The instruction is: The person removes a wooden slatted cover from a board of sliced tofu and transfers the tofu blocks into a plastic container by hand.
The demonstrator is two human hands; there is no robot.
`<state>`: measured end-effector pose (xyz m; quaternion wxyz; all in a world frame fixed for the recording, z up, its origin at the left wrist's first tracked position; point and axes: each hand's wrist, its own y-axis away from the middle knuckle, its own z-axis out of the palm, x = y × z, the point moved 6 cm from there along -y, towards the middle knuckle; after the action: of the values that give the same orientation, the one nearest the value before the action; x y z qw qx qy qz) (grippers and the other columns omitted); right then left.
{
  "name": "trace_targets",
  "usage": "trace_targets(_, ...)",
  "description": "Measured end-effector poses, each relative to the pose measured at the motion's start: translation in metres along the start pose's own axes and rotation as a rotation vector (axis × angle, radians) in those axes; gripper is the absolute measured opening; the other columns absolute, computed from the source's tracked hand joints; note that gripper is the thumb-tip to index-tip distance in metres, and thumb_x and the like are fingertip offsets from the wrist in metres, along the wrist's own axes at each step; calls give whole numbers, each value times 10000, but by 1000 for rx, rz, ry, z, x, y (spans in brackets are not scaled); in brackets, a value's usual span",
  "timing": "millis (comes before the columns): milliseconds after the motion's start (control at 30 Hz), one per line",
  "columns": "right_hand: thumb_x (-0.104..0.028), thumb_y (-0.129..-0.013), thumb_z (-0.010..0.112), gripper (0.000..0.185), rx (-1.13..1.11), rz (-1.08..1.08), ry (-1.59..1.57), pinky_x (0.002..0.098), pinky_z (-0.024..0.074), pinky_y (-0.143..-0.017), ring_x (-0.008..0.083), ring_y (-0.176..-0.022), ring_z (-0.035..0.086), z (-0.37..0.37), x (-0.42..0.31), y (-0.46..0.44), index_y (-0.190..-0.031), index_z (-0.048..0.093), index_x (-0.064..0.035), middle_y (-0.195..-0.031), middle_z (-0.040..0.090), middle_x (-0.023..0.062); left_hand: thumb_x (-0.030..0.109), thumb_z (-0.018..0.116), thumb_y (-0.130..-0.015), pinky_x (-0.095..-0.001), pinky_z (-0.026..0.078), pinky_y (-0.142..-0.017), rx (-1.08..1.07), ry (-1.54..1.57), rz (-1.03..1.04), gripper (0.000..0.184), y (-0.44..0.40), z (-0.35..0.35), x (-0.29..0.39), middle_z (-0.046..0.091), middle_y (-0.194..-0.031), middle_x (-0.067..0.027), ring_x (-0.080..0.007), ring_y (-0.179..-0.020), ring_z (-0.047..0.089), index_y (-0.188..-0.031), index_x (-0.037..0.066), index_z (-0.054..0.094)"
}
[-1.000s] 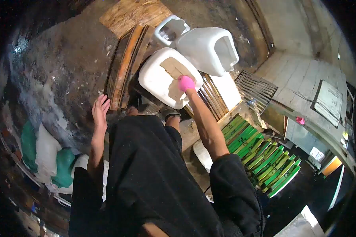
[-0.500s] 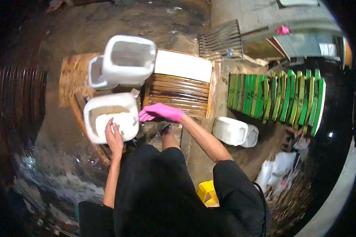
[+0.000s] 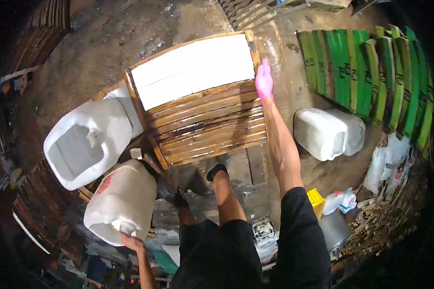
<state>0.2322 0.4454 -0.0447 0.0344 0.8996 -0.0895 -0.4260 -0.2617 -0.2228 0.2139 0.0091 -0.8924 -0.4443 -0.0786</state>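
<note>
My right hand, in a pink glove, lies with fingers stretched out along the right edge of a wooden slatted frame. A white sheet or slab covers the upper part of that frame. At lower left, my bare left hand touches the open end of a white plastic container with red marks, beside its spout. Its fingertips are partly hidden there, so their grip is unclear. A second cut-open white container lies above the first, against the frame's left side.
Green slatted boards stand in a row at upper right. Below them are two white jugs, a yellow crate and a metal pot. A metal grate lies at the top. My feet are below the frame.
The camera view has turned and shifted. My right hand has gone from near the white container to the frame's right edge. My left hand is now at the container's open end.
</note>
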Motion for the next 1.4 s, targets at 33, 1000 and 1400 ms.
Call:
trace_targets(33,-272,-992,346,465,30,-47,78,408,194,-1137,342,-1382,271,13,13,-12,-1394,404,-48,-1458,369,163,477,312,-962,-484,408,-805,4,315,-225,661,-12,-14,58,630,-962,-265,-391,-821,570,-1105,-118,563)
trace_targets(1000,-373,-876,430,501,-508,672,-1323,462,440,-929,295,-958,547,118,4,15,-1215,512,-13,-1085,572,140,680,172,-916,-447,377,-624,219,-140,111,845,1,-22,49,481,-651,-209,-362,-631,453,-851,-102,485)
trace_targets(1400,-371,-839,457,584,-815,802,-1344,394,326,-1024,264,-1128,465,-23,-217,280,-1292,471,-3,-1242,504,137,173,443,-891,-362,417,-948,-62,468,-305,394,-19,-23,85,620,-1152,-170,-304,-1069,580,-1240,23,549)
